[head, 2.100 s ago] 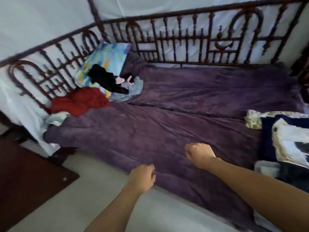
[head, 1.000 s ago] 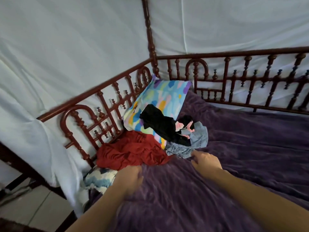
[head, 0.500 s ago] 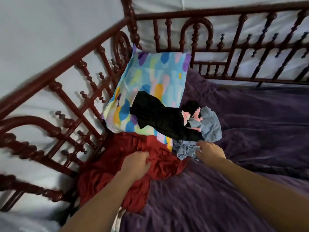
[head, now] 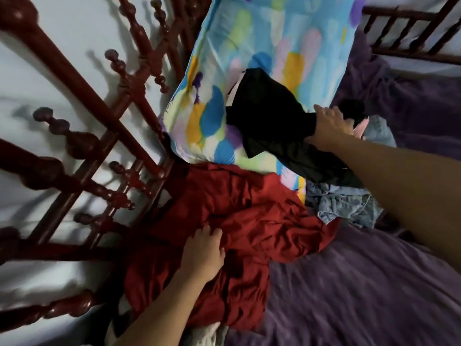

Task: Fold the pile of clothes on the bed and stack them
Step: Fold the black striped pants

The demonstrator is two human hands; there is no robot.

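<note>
Left hand [head: 203, 253], lower centre: fingers bunching red garment [head: 249, 216]. Right hand [head: 329, 124], upper right: closed on black garment [head: 269, 113] (on patterned pillow [head: 274, 33]).

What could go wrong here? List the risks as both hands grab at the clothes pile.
1. The right hand grips the black garment, which lies on the colourful pillow; pulling may drag the pillow along.
2. The denim piece lies partly under the black garment and could tumble away.
3. The left hand clutches the red garment beside the wooden railing, where fabric might snag.
</note>
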